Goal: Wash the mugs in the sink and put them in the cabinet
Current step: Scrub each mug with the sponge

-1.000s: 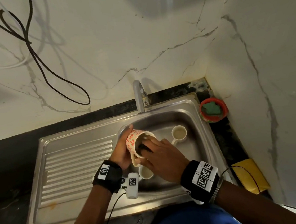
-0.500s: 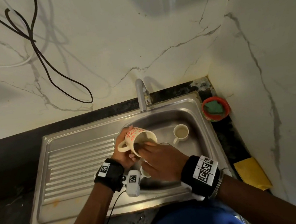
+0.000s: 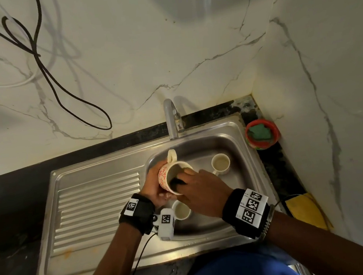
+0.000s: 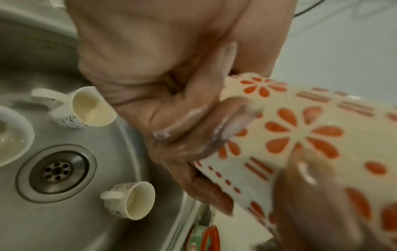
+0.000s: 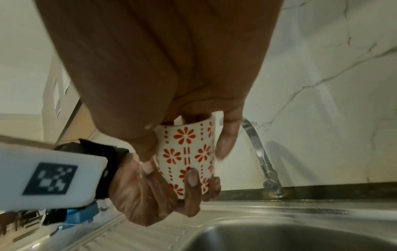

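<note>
A cream mug with red flowers (image 3: 166,178) is tilted over the sink basin (image 3: 242,176), mouth toward me, handle (image 3: 171,156) pointing away. My left hand (image 3: 151,185) grips its base and wall with soapy fingers (image 5: 191,180). My right hand (image 3: 200,192) has fingers inside the mug on a dark scrub pad (image 3: 178,183), and its thumb (image 5: 227,141) lies outside the wall. Two small cream cups stand in the basin, one at the far right (image 3: 220,163) and one near my wrists (image 3: 181,211). The left wrist view shows the mug (image 4: 300,132) and both small cups (image 4: 86,108) (image 4: 133,198).
The faucet (image 3: 172,120) stands just behind the mug, with no water visible. A red bowl with a green sponge (image 3: 262,134) sits at the back right corner, a yellow cloth (image 3: 305,212) near the right wall. The ribbed drainboard (image 3: 94,212) lies to the left. A drain (image 4: 55,171) is in the basin floor.
The mug has turned in my left hand: its handle went from the near side, round the left, to the far side. My right fingers stayed inside the mug.
</note>
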Tool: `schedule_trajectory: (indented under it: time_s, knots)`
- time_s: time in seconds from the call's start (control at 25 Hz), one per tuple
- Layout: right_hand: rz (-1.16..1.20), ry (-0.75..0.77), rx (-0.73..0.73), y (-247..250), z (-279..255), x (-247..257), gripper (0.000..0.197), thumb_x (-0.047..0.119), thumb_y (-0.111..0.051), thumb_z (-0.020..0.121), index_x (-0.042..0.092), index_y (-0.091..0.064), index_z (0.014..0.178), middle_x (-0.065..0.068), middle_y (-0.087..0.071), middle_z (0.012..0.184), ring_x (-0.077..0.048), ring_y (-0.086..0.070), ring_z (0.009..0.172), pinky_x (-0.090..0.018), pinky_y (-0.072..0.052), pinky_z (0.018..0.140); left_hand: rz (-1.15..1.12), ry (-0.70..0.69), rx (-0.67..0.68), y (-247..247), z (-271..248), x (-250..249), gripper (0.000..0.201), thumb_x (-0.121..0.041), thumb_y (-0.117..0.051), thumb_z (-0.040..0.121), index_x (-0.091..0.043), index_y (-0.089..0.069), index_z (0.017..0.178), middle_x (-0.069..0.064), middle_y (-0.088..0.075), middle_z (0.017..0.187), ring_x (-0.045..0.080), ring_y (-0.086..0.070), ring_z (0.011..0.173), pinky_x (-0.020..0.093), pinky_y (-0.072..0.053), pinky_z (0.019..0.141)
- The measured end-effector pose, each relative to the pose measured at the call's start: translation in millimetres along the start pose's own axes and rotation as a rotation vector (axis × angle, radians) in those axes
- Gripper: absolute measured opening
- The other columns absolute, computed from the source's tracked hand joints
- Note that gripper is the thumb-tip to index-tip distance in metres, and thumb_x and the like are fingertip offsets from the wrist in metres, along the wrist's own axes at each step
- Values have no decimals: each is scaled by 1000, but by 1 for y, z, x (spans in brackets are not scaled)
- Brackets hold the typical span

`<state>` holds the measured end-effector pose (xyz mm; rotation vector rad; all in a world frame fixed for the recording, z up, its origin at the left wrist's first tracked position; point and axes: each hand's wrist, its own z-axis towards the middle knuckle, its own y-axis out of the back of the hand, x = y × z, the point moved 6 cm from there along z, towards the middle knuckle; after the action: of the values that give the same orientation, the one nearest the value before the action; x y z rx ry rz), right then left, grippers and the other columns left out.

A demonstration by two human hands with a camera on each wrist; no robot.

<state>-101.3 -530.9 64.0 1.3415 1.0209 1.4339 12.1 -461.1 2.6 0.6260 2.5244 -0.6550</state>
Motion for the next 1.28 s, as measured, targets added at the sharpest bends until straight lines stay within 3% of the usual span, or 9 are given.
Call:
schedule_trajectory:
  time_s: [0.12, 0.2, 0.4, 0.56, 0.64, 0.8, 0.92, 1.08, 1.28]
  knots:
    - [161, -26, 34, 0, 1, 1, 32, 36, -43, 100, 22, -63, 120, 1, -67, 117, -23, -66, 101, -38, -57, 72, -14, 75, -35, -1, 0, 9, 43, -51, -62, 91, -9, -69, 86, 10, -60, 68, 20, -55, 49, 22, -43, 41]
    - [381, -36, 107, 4, 2, 8, 30, 40, -47, 101, 20, -54, 121, -1, -70, 107, -25, -69, 86, -41, -59, 70, 16, 28, -50, 2, 8, 13, 44, -53, -72, 81, -9, -69, 85, 13, -56, 74, 22, -53, 59, 27, -41, 52]
    - [224, -209, 148, -11, 9, -8, 58, 54, -33, 95, 15, -52, 134, -7, -71, 117, -30, -72, 84, -42, -62, 69, -51, 123, 15, -4, 7, 18, 43, -51, -63, 90, -9, -69, 80, 6, -57, 62, 17, -49, 40, 19, -34, 36]
    - [116, -153, 33, 2, 18, 7, 42, 42, -39, 100, 16, -71, 94, -1, -71, 81, -23, -67, 66, -32, -55, 59, -66, 9, 4, -11, 2, 4, 35, -44, -72, 83, -10, -77, 84, 13, -64, 79, 24, -62, 71, 35, -51, 64]
    - [268, -158, 24, 5, 16, 0, 48, 48, -32, 95, 18, -68, 101, -1, -72, 89, -23, -67, 72, -33, -54, 60, -79, 6, 27, -12, 2, 4, 37, -47, -73, 83, -10, -75, 86, 12, -62, 78, 23, -60, 66, 32, -50, 58]
    - [155, -189, 118, -5, 12, -5, 39, 23, -63, 88, 13, -63, 126, -7, -71, 116, -29, -72, 92, -42, -62, 68, -95, 100, 94, -17, 3, 10, 49, -56, -63, 90, -8, -69, 92, 9, -61, 70, 18, -53, 42, 20, -38, 34]
    - [199, -198, 89, 7, 15, -4, 21, 32, -58, 94, 16, -70, 101, -3, -72, 93, -26, -69, 78, -38, -59, 69, -102, 55, 113, -25, 1, 8, 48, -56, -67, 88, -9, -73, 89, 11, -64, 80, 22, -59, 61, 27, -44, 53]
    - [835, -448, 26, 4, 12, -20, 40, 62, -60, 88, 25, -68, 100, 8, -72, 95, -11, -69, 85, -32, -59, 78, -146, -22, 174, -26, 1, 17, 51, -53, -66, 96, -5, -73, 113, 18, -67, 104, 31, -65, 104, 45, -44, 109]
    - [1060, -453, 81, -4, -1, -40, 37, 36, -65, 101, 15, -63, 131, 2, -70, 124, -16, -69, 110, -32, -58, 94, 64, -205, 223, -13, -5, 4, 46, -35, -63, 101, -3, -60, 134, 19, -69, 118, 30, -69, 105, 41, -58, 89]
